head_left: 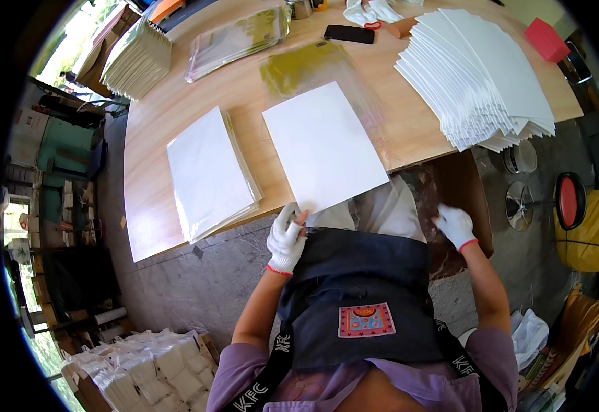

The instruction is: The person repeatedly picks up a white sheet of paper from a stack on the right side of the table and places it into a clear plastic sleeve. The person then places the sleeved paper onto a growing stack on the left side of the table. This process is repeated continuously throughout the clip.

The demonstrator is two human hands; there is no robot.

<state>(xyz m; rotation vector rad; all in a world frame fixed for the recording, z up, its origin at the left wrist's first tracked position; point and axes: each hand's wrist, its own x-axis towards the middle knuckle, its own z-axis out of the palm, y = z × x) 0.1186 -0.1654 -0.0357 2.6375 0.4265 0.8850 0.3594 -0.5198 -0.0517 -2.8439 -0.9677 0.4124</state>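
Note:
A white rectangular sheet (327, 147) lies tilted at the table's near edge, its near end reaching over that edge. My left hand (286, 239), in a white glove with bare fingertips, is closed at the sheet's near left corner, thumb and finger pinching it. Beneath the sheet's far side lies a clear plastic sleeve (299, 69) with a yellow-green print. My right hand (454, 225), gloved alike, hovers off the table to the right, above a brown box (474, 199). Its fingers look curled but are blurred. Left of the sheet is a stack of white sheets in clear sleeves (210, 172).
A fanned pile of white sheets (478, 75) covers the table's right side. At the back are a pile of printed clear sleeves (238, 44), a black phone (349, 33) and red-handled scissors (373, 25). Another stack (135, 62) stands far left. A stool (571, 199) is at right.

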